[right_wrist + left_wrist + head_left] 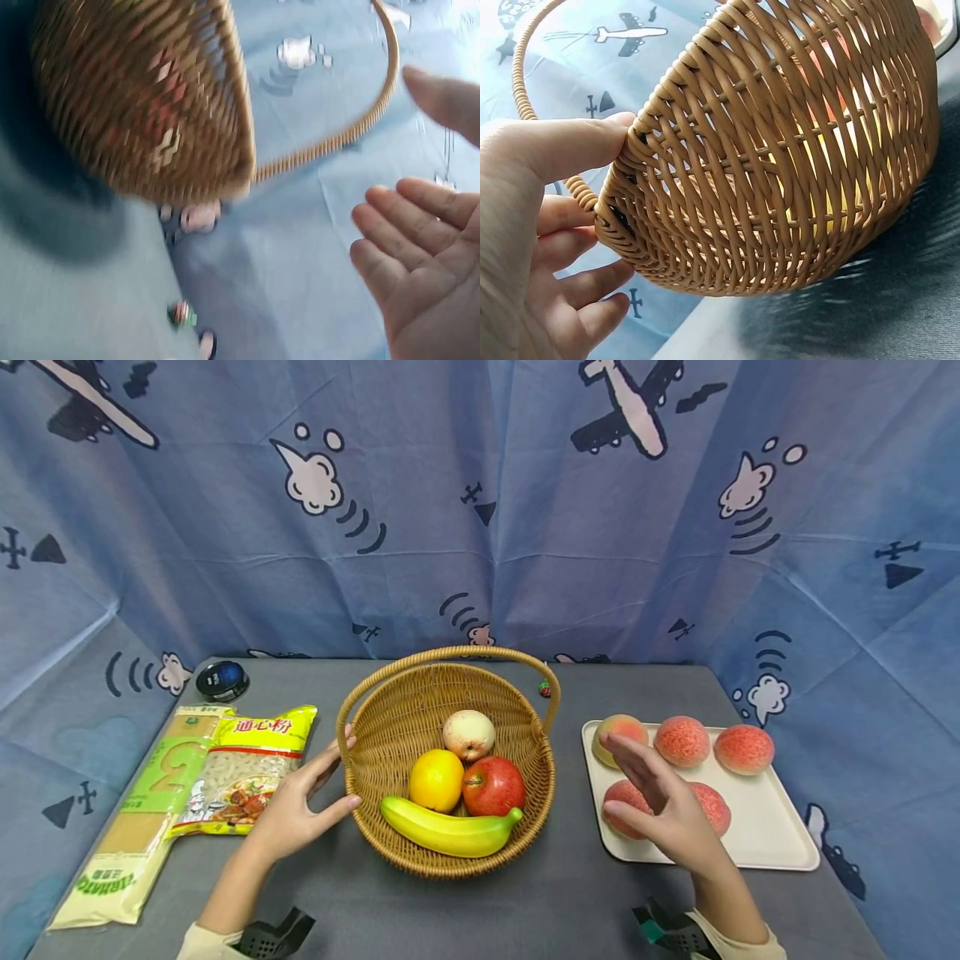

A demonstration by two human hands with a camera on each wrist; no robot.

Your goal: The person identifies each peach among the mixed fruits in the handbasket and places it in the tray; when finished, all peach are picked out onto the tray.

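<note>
A wicker basket stands at the middle of the table, its arched handle raised. In it lie a banana, an orange, a red apple and a pale, speckled round fruit. My left hand holds the basket's left side; in the left wrist view the thumb lies against the rim and the fingers are by the handle's foot. To the right, my right hand hovers apart from the basket, fingers extended and holding nothing. It partly hides the peaches on a white tray.
Left of the basket lie a yellow bag of pasta and a long green-and-cream noodle packet. A round black container sits at the back left. A tiny red-and-green object is behind the basket. Blue printed cloth hangs behind the table.
</note>
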